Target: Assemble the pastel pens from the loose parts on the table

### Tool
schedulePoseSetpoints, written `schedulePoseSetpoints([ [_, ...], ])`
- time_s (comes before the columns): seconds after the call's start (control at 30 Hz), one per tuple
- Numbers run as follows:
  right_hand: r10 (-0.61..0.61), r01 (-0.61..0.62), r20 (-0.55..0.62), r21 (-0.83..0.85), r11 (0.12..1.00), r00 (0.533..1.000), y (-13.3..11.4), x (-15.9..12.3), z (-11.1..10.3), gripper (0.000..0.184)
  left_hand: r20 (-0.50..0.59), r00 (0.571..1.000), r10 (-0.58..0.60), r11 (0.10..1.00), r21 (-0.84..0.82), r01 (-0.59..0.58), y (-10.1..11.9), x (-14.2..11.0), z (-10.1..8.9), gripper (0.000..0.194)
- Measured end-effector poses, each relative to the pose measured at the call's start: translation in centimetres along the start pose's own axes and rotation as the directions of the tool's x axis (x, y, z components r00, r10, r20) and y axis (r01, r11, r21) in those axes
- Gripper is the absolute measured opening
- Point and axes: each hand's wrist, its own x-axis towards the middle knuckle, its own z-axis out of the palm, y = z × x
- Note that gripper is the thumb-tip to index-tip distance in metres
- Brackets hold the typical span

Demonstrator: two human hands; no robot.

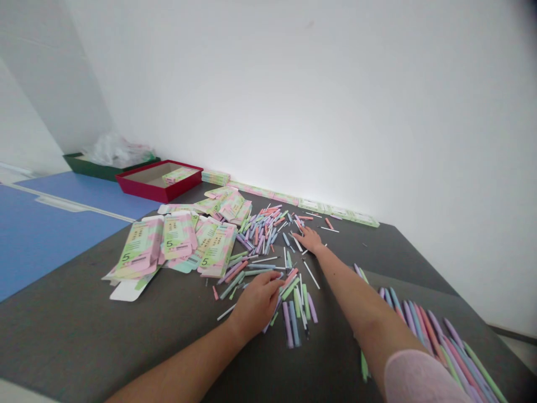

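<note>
A loose heap of pastel pens (260,240) in pink, lilac, blue and green lies spread on the dark grey table (126,302), mixed with thin white sticks (311,274). My left hand (255,305) lies palm down at the heap's near edge, fingertips among the pens. Whether it grips any is hidden. My right hand (308,238) reaches to the far side, fingers apart and resting on or beside a few pens, holding nothing visible. Flat printed green-and-pink cartons (178,240) lie in an overlapping pile left of the heap.
A neat row of pastel pens (436,341) lies under my right arm at the lower right. A red box (157,179) holding cartons and a green box (104,167) with a plastic bag stand at the back left, beside a blue surface (54,224). A white wall rises behind.
</note>
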Motion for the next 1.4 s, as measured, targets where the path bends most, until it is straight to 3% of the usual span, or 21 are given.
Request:
schedulePoseSetpoints([
  [0.1,-0.194,0.194,0.000,0.075,0.978,0.981,-1.9,0.2,0.9,0.048,-0.002,1.000,0.000,1.000,0.001,0.000,0.0,0.1,-0.1,0.027],
  [0.23,-0.435,0.422,0.036,0.183,0.888,0.900,-3.0,-1.5,1.5,0.036,-0.036,0.999,-0.034,0.999,0.000,0.034,-0.4,0.2,-0.1,0.028],
  [0.37,-0.549,0.515,0.060,0.274,0.812,0.834,-2.5,-4.3,1.1,0.037,-0.088,0.993,-0.073,0.997,0.022,0.075,-0.9,0.4,-0.4,0.027],
  [0.5,-0.596,0.541,0.082,0.335,0.771,0.799,-1.8,-7.0,0.0,0.036,-0.125,0.986,-0.110,0.992,0.053,0.118,-1.4,0.8,-0.9,0.028],
  [0.63,-0.568,0.522,0.043,0.342,0.781,0.822,-1.4,-8.8,-1.6,0.034,-0.148,0.980,-0.135,0.987,0.062,0.146,-1.8,1.0,-1.3,0.026],
  [0.87,-0.336,0.339,-0.055,0.213,0.916,0.940,-1.5,-9.2,-3.1,0.025,-0.154,0.974,-0.169,0.976,0.111,0.187,-2.3,1.1,-1.3,0.023],
  [1.03,-0.221,0.219,0.010,0.100,0.971,0.975,-5.6,-8.3,-2.2,0.026,-0.185,0.971,-0.149,0.978,0.119,0.173,-2.7,1.2,-1.3,0.021],
  [1.2,-0.115,0.113,0.150,0.025,0.993,0.982,-10.6,-7.3,-0.4,0.028,-0.198,0.970,-0.140,0.976,0.135,0.169,-2.7,1.2,-1.4,0.022],
  [1.3,-0.094,0.088,0.203,0.036,0.995,0.975,-11.9,-7.1,-0.3,0.029,-0.204,0.969,-0.137,0.979,0.123,0.164,-2.7,1.2,-1.6,0.022],
  [1.4,-0.180,0.163,0.192,0.104,0.981,0.965,-11.8,-7.6,-1.3,0.028,-0.225,0.960,-0.165,0.980,0.071,0.185,-2.9,1.3,-1.6,0.022],
])
